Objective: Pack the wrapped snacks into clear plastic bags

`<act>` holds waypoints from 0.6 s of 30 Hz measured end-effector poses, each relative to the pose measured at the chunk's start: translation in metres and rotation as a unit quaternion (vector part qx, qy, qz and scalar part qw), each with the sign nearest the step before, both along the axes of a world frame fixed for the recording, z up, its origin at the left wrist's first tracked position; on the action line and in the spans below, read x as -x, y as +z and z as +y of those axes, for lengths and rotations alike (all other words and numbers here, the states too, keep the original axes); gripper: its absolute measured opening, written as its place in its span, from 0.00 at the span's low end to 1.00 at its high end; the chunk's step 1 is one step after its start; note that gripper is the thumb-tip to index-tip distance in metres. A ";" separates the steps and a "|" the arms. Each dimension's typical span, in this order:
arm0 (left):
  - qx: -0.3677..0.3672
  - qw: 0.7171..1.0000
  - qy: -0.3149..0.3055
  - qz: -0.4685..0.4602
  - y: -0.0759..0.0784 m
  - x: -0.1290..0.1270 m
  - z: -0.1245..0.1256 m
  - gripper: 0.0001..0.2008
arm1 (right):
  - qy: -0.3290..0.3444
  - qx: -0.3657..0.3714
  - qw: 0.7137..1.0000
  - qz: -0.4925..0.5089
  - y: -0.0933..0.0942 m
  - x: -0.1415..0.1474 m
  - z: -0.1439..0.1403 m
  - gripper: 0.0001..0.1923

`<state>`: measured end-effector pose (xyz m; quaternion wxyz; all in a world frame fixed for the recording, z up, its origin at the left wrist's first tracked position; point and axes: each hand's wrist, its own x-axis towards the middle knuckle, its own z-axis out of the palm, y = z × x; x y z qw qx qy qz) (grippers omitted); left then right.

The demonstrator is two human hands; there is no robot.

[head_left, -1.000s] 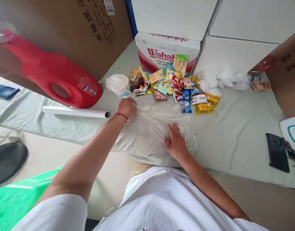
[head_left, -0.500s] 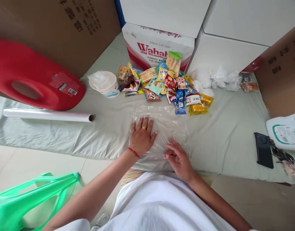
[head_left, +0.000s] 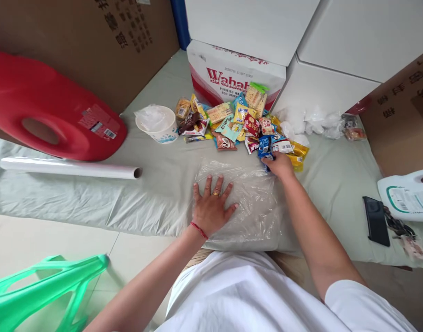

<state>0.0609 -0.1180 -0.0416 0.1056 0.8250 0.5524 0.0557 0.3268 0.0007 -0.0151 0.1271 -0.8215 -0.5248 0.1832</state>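
Palm down and fingers spread wide, my left hand (head_left: 211, 210) rests on a clear plastic sheet (head_left: 255, 207), pressing on its left part and grasping nothing. A ring (head_left: 215, 193) sits on one finger, and a thin red bracelet (head_left: 199, 230) circles that wrist. The sheet lies wrinkled but spread out on the pale green cloth (head_left: 163, 193), right in front of my body. Beyond its far right corner, my right hand (head_left: 281, 166) is stretched out with the fingers bent down onto a small blue packet (head_left: 266, 164) at the near edge of the snack pile (head_left: 228, 127); thumb and fingers touch the wrapper, though I cannot tell whether they have closed on it (my own hand covers part of it). The pile is a jumble of bright wrappers, red, yellow, teal and orange, heaped against a red and white carton (head_left: 206, 69). Just left of the pile stands a white tub (head_left: 167, 133) with crumpled clear plastic (head_left: 152, 119) in its mouth. Farther to my left, a white roll (head_left: 69, 168) lies on the cloth in front of a big red jug (head_left: 97, 117). Well over to my right, a dark phone (head_left: 376, 221) lies beside some keys (head_left: 400, 226) and near a white bottle (head_left: 407, 198) with a green-edged label. Below on the left, part of a green stool (head_left: 59, 280) shows above the floor tiles (head_left: 76, 233).
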 end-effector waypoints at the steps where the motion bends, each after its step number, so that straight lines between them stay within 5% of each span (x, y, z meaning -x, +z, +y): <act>1: 0.004 1.000 0.000 -0.005 0.000 0.000 0.000 0.35 | -0.020 -0.022 0.998 0.057 0.000 -0.011 -0.004 0.20; 4: 0.015 1.000 -0.002 -0.016 0.000 0.001 0.001 0.35 | -0.088 -0.099 0.965 0.226 0.008 -0.045 -0.016 0.23; 7: 0.016 1.000 -0.001 -0.023 0.000 0.002 0.001 0.34 | -0.098 -0.215 0.926 0.293 0.032 -0.060 -0.028 0.24; 10: 0.008 0.999 -0.004 -0.040 -0.001 0.004 0.001 0.33 | 0.067 -0.219 0.935 0.272 0.063 -0.039 -0.047 0.19; 12: 0.003 0.998 -0.004 -0.056 -0.002 0.006 0.001 0.31 | 0.253 -0.096 0.942 0.199 0.079 -0.005 -0.064 0.15; 14: -0.004 0.997 -0.004 -0.073 -0.002 0.008 0.002 0.29 | 0.412 0.003 0.908 0.077 0.085 0.034 -0.078 0.12; 18: -0.015 0.995 0.002 -0.096 -0.004 0.011 0.004 0.28 | 0.487 0.096 0.863 -0.091 0.069 0.091 -0.088 0.16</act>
